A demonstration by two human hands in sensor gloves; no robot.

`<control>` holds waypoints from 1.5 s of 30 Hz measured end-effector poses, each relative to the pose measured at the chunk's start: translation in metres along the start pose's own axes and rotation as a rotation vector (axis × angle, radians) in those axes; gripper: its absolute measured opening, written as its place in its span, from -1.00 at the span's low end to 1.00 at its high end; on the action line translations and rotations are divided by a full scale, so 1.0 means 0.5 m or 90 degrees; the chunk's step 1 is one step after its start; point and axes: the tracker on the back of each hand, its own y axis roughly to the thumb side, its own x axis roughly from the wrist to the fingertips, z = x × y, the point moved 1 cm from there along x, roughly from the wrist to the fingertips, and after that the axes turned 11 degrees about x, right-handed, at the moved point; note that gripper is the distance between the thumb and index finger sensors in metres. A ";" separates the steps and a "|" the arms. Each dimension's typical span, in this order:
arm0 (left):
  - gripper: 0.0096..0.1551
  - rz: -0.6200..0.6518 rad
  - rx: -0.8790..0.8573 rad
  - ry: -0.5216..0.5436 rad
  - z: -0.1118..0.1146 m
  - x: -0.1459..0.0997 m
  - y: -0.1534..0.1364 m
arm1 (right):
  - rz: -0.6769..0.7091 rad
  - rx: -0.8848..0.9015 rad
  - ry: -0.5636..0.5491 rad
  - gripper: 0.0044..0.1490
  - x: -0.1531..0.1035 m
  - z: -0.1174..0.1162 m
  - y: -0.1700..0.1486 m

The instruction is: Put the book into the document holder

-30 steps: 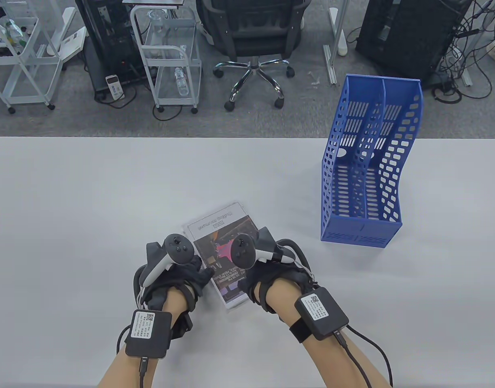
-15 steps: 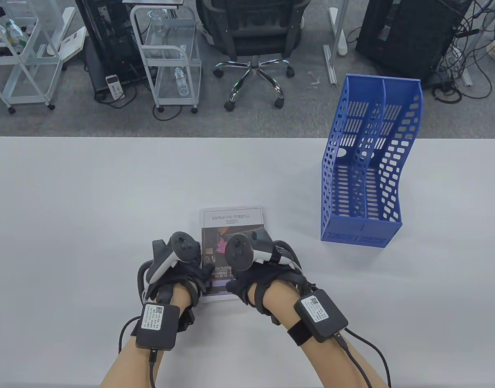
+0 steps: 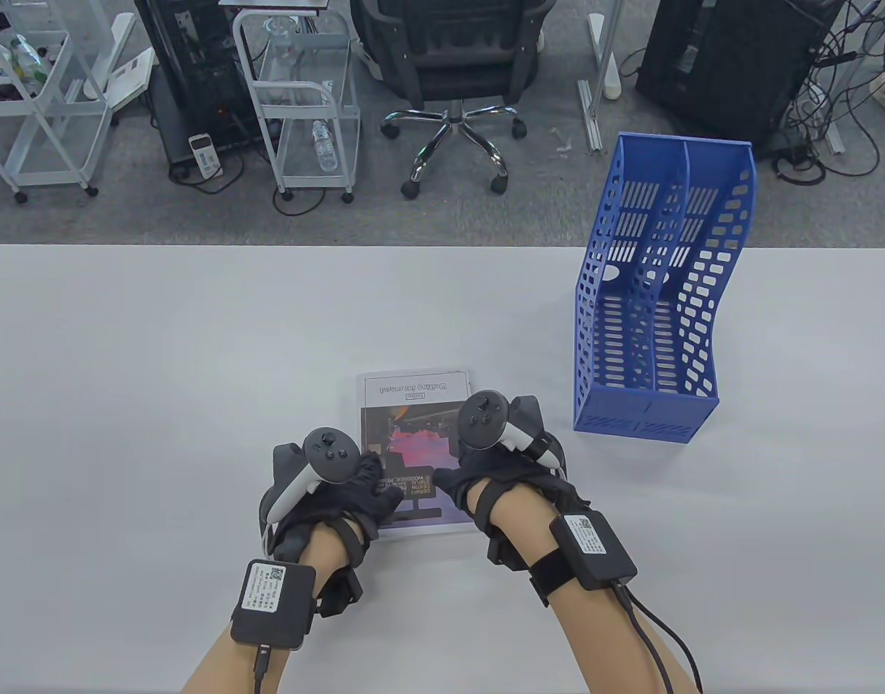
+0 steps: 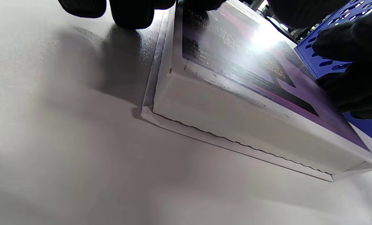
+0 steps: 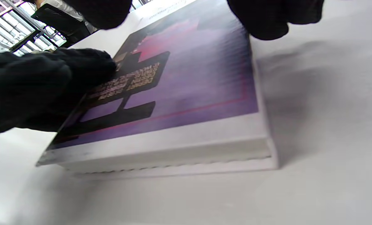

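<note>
The book [image 3: 413,405], with a white border and a purple and black cover, lies flat on the table, square to its front edge. My left hand [image 3: 370,486] rests on the book's near left part, with fingertips [image 4: 129,12] down beside its left edge. My right hand [image 3: 479,470] sits at the book's right edge, one fingertip [image 5: 267,18] against that edge and another over the cover. The book [image 5: 186,93] is not lifted. The blue perforated document holder [image 3: 652,303] stands upright at the far right, empty, with two slots.
The grey table [image 3: 160,361] carries only the book and the holder. The holder's near end is about a hand's width to the right of the book. Beyond the table's far edge stand an office chair [image 3: 450,65] and white carts [image 3: 298,101].
The book has turned from slanted to square with the table edge. My right hand has moved from over the cover to the book's right edge. My left hand has shifted slightly right onto the cover.
</note>
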 end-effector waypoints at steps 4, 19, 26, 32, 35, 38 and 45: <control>-0.03 0.009 -0.030 -0.003 -0.001 0.008 -0.015 | 0.034 0.049 -0.003 0.06 -0.021 0.022 0.018; -0.03 0.129 -0.290 -0.072 -0.009 0.030 -0.061 | 0.284 0.095 -0.052 -0.02 -0.145 0.059 0.168; 0.26 0.300 -0.558 -0.185 -0.013 0.011 -0.046 | 0.332 0.147 -0.045 -0.03 -0.123 0.029 0.181; 0.14 0.301 -0.529 -0.113 -0.040 -0.007 -0.047 | 0.351 0.167 -0.054 -0.03 -0.113 0.017 0.184; 0.09 0.299 -0.517 -0.093 -0.050 -0.013 -0.045 | 0.354 0.190 -0.090 -0.03 -0.109 0.035 0.183; 0.03 0.285 -0.508 -0.063 -0.059 -0.022 -0.045 | 0.308 0.190 -0.191 0.03 -0.099 0.082 0.184; 0.02 0.279 -0.504 -0.062 -0.059 -0.024 -0.045 | 0.209 0.127 -0.237 0.13 0.012 0.139 0.214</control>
